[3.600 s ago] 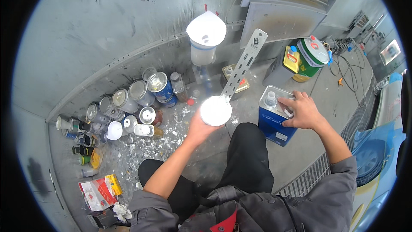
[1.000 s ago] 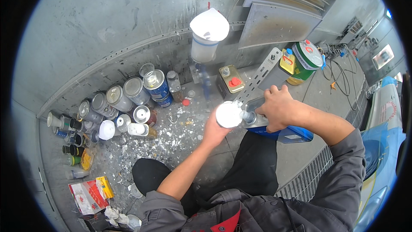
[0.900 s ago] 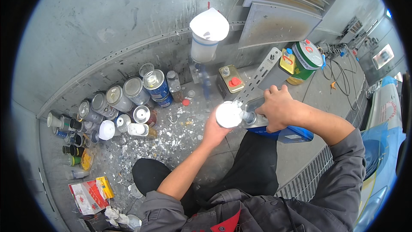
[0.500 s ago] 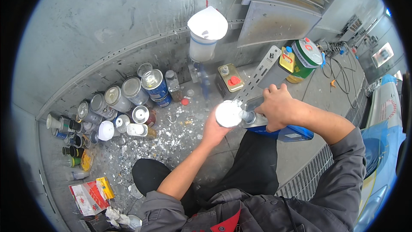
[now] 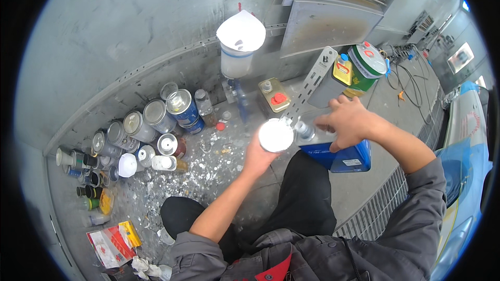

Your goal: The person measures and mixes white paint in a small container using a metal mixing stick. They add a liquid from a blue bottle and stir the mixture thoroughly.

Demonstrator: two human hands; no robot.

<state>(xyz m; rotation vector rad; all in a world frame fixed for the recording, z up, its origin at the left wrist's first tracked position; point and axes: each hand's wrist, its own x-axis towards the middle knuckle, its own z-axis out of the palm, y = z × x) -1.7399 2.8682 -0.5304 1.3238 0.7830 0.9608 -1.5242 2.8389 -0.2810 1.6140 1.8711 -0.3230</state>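
A round cup [image 5: 276, 135] with a bright white top surface sits in my left hand [image 5: 257, 157], whose fingers are wrapped round its side. A slotted metal mixing ruler [image 5: 312, 80] slants up from the cup's far edge. Just right of the cup, the clear spout [image 5: 304, 130] of a blue rectangular can [image 5: 341, 157] points toward it with a narrow gap between them. My right hand [image 5: 346, 122] is bent over the can's grey top, thumb on the near side; the exact grip is partly hidden beneath the fingers. The can leans beside my right knee.
Several paint cans [image 5: 133, 125] line the left wall. A paper strainer [image 5: 240, 31] rests in a holder on the wall. A square tin [image 5: 274, 96], a yellow-topped can [image 5: 342, 70] and a green tub [image 5: 370, 62] stand beyond my hands. A floor grate [image 5: 375, 203] runs at right.
My right hand and the blue can have shifted slightly right and away from the cup, and more of the can's near side shows. My left hand still holds the cup. The view has shifted slightly.
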